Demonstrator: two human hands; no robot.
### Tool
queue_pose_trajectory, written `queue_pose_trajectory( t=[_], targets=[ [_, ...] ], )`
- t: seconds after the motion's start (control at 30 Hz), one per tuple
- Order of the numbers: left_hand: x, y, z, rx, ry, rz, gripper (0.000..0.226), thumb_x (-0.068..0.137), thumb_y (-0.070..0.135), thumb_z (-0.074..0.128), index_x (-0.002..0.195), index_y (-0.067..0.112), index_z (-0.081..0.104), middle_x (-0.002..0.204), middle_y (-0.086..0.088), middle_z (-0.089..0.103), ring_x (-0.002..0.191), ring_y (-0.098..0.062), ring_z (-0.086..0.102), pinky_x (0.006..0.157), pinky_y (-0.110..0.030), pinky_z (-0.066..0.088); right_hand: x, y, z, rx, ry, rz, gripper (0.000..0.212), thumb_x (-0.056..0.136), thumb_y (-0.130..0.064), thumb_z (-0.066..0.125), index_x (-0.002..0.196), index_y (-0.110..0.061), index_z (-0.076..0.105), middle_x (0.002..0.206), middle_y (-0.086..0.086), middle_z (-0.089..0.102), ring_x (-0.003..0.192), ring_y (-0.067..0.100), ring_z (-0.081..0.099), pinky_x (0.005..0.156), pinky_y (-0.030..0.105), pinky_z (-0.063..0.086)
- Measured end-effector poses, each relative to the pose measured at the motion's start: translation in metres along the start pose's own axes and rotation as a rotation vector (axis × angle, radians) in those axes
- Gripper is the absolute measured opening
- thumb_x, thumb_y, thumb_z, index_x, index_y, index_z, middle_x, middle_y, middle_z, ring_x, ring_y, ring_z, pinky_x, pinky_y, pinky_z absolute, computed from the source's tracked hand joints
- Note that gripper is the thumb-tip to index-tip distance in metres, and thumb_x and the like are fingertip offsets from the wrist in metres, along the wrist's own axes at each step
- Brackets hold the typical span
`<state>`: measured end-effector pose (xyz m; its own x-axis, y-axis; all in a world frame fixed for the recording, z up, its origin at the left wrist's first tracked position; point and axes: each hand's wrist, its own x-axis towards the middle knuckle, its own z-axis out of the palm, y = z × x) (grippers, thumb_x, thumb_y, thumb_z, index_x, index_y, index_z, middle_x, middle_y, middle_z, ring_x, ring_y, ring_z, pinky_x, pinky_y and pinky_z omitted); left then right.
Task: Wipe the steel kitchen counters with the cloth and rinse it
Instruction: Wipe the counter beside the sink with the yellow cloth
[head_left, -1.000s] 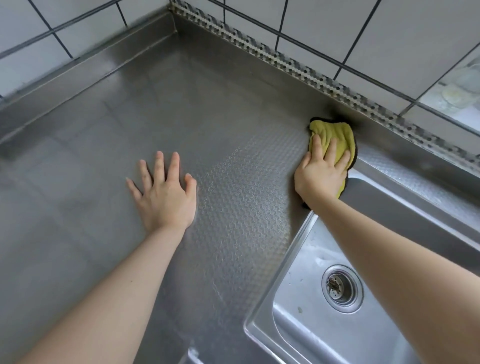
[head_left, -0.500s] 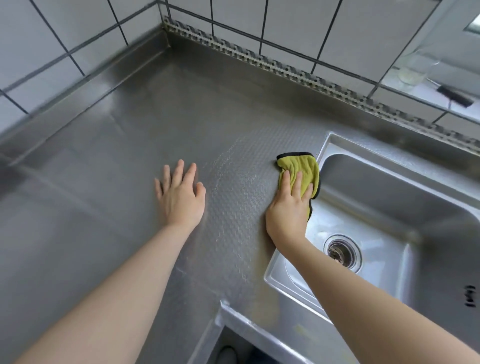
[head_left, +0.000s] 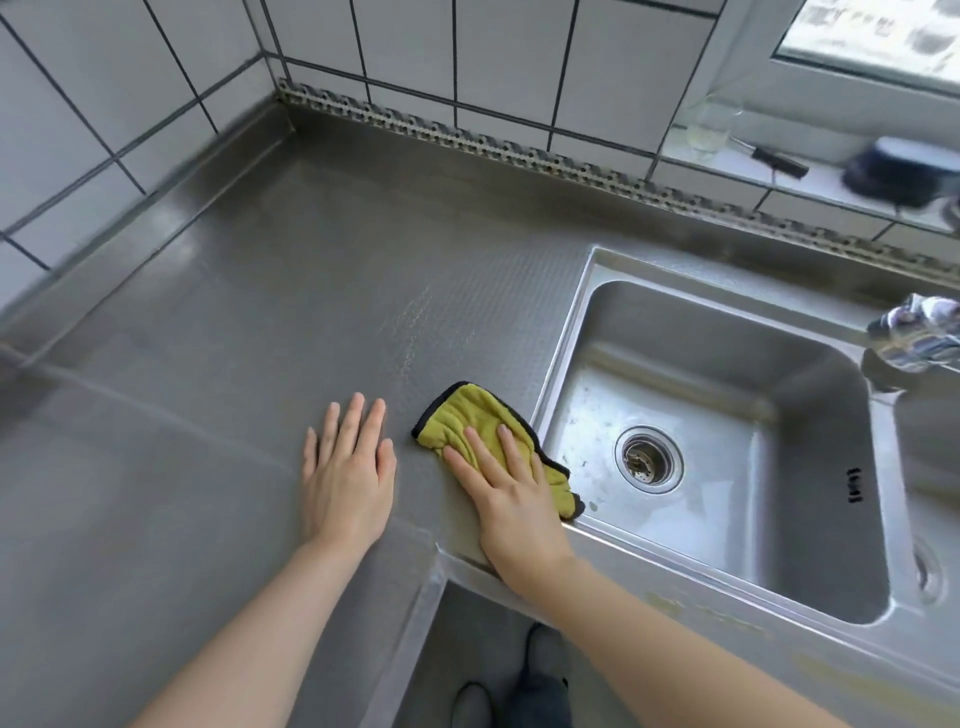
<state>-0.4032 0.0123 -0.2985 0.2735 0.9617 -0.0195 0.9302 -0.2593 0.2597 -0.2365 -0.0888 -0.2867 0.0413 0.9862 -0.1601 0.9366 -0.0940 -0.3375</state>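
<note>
A yellow cloth with a black edge lies flat on the steel counter, just left of the sink. My right hand presses down on the cloth with the fingers spread over its near half. Flat on the counter beside it, a little to the left, rests my left hand, palm down and holding nothing. The sink basin is wet, with a round drain in its floor.
White tiled walls meet the counter at the back and left. A window ledge at the back right holds a glass and dark items. A blurred tap sits at the sink's right. The counter's front edge and the floor lie below my arms.
My right hand has dragged the cloth from the back wall toward me along the sink's left rim. The left hand stayed flat on the counter. The view has shifted back and right.
</note>
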Motion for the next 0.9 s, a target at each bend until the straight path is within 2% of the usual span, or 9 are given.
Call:
queue_pose_trajectory(
  t=[0.17,0.27,0.33,0.43,0.47,0.53,0.63,0.77,0.9],
  targets=[
    [-0.001,-0.002,-0.001,-0.022,0.037,-0.012,0.048,0.103,0.035,0.029,0.150,0.028,0.034,0.159,0.007,0.024,0.149,-0.016,0.014,0.120,-0.046,0.010,-0.041,0.006,-0.004,-0.100,-0.046,-0.266,0.063,0.091,-0.020,0.046,0.150,-0.037,0.032,0.158,-0.008,0.027,0.148,0.029,0.018,0.118,0.055,0.016],
    [0.000,-0.005,0.003,-0.017,0.052,0.008,0.047,0.103,0.033,0.031,0.148,0.025,0.038,0.158,0.004,0.029,0.148,-0.018,0.018,0.119,-0.047,0.013,-0.057,0.012,-0.011,0.014,-0.122,-0.301,0.074,0.091,-0.015,0.040,0.153,-0.042,0.010,0.158,-0.011,0.029,0.150,0.022,0.014,0.121,0.050,0.009],
    [-0.001,-0.006,0.004,-0.010,0.066,0.017,0.048,0.101,0.035,0.029,0.147,0.024,0.041,0.157,0.003,0.032,0.147,-0.019,0.021,0.118,-0.048,0.015,-0.056,0.006,-0.021,0.161,-0.100,-0.242,0.066,0.092,-0.021,0.035,0.152,-0.040,0.016,0.154,-0.011,0.039,0.149,0.019,0.020,0.120,0.048,0.013],
    [-0.001,-0.007,0.007,-0.013,0.073,0.013,0.046,0.102,0.033,0.034,0.146,0.024,0.041,0.157,0.004,0.032,0.147,-0.019,0.021,0.118,-0.048,0.015,-0.044,-0.013,-0.026,0.137,0.166,-0.046,0.047,0.098,-0.034,0.031,0.142,-0.023,0.044,0.154,-0.004,0.038,0.144,0.024,0.030,0.117,0.050,0.023],
    [-0.001,-0.007,0.007,-0.018,0.077,0.007,0.046,0.102,0.033,0.035,0.146,0.025,0.042,0.157,0.004,0.032,0.147,-0.019,0.021,0.119,-0.047,0.015,-0.038,-0.021,-0.026,0.095,0.196,0.103,0.054,0.100,-0.042,0.027,0.147,-0.017,0.037,0.160,0.001,0.027,0.146,0.030,0.023,0.119,0.051,0.018],
    [-0.001,-0.006,0.007,-0.026,0.087,-0.001,0.045,0.101,0.033,0.037,0.146,0.025,0.043,0.156,0.004,0.033,0.147,-0.019,0.022,0.119,-0.047,0.015,-0.027,-0.034,-0.021,0.081,0.065,0.438,0.078,0.097,-0.059,0.018,0.155,-0.008,0.004,0.164,0.012,-0.003,0.148,0.043,0.000,0.118,0.055,0.002],
    [-0.001,-0.005,0.006,-0.037,0.094,0.000,0.045,0.101,0.032,0.038,0.145,0.025,0.043,0.156,0.004,0.033,0.147,-0.018,0.022,0.119,-0.047,0.015,-0.013,-0.045,-0.003,0.157,-0.058,0.709,0.099,0.090,-0.072,0.014,0.150,0.002,-0.014,0.160,0.025,-0.013,0.145,0.048,-0.013,0.116,0.062,-0.008],
    [-0.002,-0.005,0.007,-0.035,0.096,-0.005,0.046,0.101,0.033,0.036,0.146,0.025,0.042,0.157,0.004,0.032,0.147,-0.017,0.020,0.119,-0.046,0.014,0.005,-0.051,0.012,0.154,0.051,0.721,0.102,0.089,-0.072,0.014,0.149,0.006,-0.012,0.160,0.028,-0.005,0.148,0.041,-0.008,0.115,0.062,-0.010],
    [-0.001,-0.006,0.008,-0.038,0.118,0.005,0.045,0.101,0.032,0.038,0.145,0.025,0.044,0.156,0.003,0.034,0.147,-0.019,0.023,0.119,-0.047,0.014,-0.001,-0.041,0.019,0.032,0.136,0.495,0.099,0.089,-0.069,0.017,0.152,0.003,-0.009,0.159,0.029,-0.003,0.149,0.038,-0.007,0.118,0.054,-0.007]
  ],
)
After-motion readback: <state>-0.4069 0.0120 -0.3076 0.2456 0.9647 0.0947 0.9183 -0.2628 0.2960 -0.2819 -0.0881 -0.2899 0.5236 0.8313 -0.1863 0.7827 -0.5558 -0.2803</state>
